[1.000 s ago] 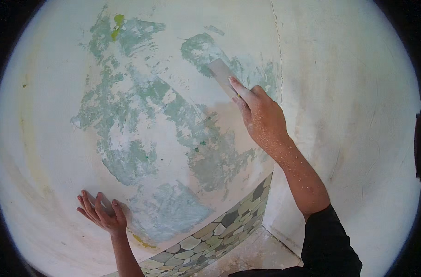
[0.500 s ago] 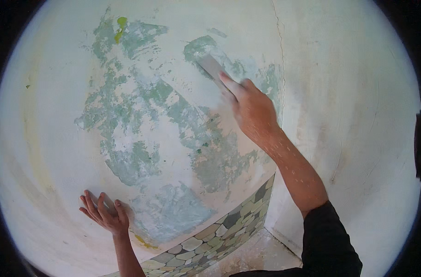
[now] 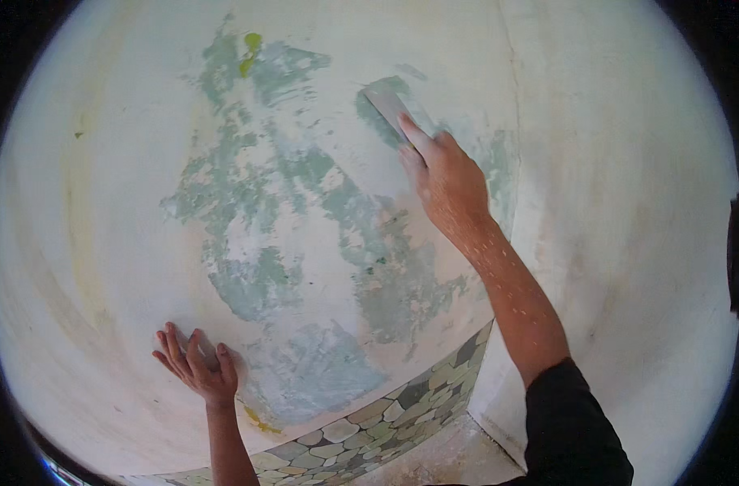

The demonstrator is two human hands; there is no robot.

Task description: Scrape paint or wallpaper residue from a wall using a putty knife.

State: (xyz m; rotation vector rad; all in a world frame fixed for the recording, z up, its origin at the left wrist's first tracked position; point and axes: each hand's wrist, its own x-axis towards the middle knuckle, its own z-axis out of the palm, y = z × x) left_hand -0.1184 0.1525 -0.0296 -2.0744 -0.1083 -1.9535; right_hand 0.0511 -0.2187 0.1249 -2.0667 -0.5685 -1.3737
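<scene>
Against the small green patch (image 3: 373, 119) high on the wall (image 3: 329, 259) lies a flat, pale grey scraper (image 3: 388, 103), its blade slanting up and to the left. The right hand (image 3: 450, 174) is closed around its lower end, with the index finger stretched along the blade; the handle itself is hidden. Pale flecks dot the right forearm (image 3: 511, 279), which runs down to a black sleeve (image 3: 576, 421). Well apart from it, low on the left, the left hand (image 3: 203, 374) is spread with its fingers up against the wall; how much of the palm touches cannot be told.

Between the hands runs a larger, broken green area (image 3: 256, 283), mottled with white, and below that a blue-grey patch (image 3: 313, 373). A yellow-green blot (image 3: 250, 55) sits near the top, and a yellow smear (image 3: 260, 419) is just beside the left wrist. A band of irregular stones (image 3: 378, 429) edges the wall's foot above the pale, stained floor (image 3: 450, 460). To the right, past a thin vertical crack (image 3: 513, 57), stands a second pale wall (image 3: 629, 202).
</scene>
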